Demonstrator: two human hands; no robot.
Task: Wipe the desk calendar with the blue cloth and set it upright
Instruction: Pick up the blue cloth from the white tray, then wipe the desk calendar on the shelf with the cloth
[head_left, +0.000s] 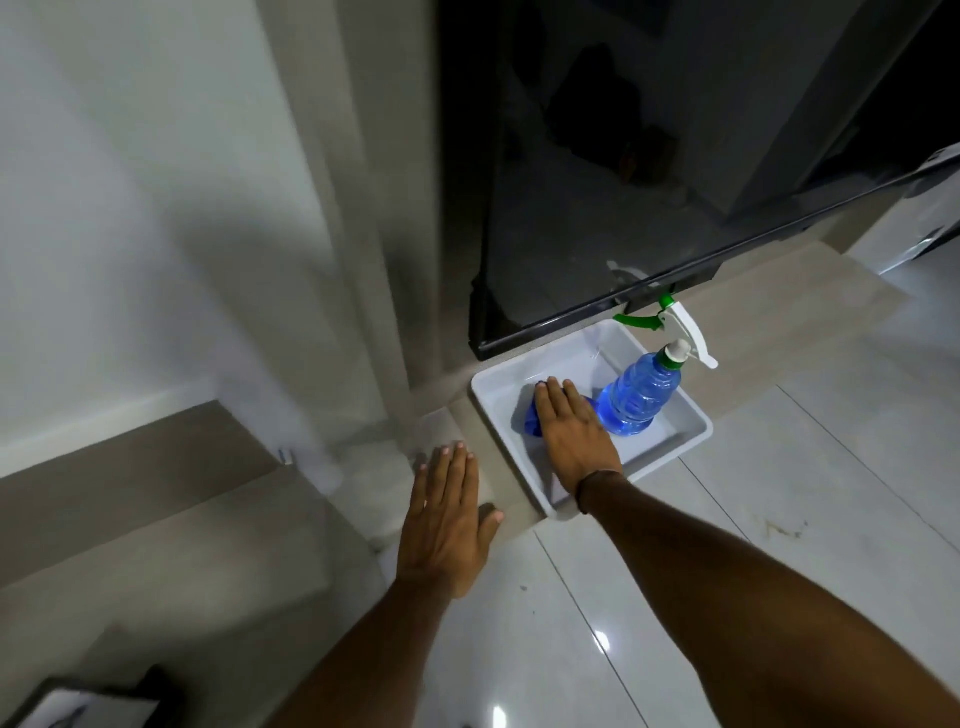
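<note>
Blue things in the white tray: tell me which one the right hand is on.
The crumpled blue cloth, lying flat beneath the right hand; the blue plastic spray bottle beside it stands untouched in the white tray.

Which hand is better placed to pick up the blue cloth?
Right. The right hand already lies over the blue cloth inside the white tray; the left hand hovers flat outside it.
</note>
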